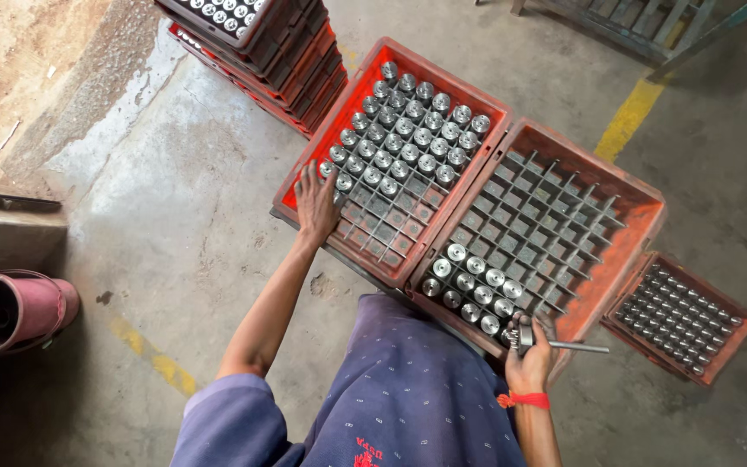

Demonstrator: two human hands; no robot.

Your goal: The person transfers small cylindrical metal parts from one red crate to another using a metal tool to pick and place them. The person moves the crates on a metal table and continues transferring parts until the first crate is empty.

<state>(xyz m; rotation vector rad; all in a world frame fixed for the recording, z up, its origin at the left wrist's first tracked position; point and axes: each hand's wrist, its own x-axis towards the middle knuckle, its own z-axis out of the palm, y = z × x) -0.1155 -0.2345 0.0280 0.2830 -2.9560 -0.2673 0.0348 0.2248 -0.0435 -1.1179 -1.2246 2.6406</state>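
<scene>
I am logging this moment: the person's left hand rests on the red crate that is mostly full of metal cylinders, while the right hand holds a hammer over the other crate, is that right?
Not quite. In the head view the right hand holds a metal cylinder with a thin rod, not a hammer. The left hand does rest on the mostly full red crate.

floor: rough grey concrete floor (183, 199), stained, daylight falling across the upper left
markings: worn yellow painted lines (628, 117) at upper right and lower left
left edge: dull pink cylindrical bucket (15, 310) lying on its side
top right: grey metal frame (650, 26)
</scene>
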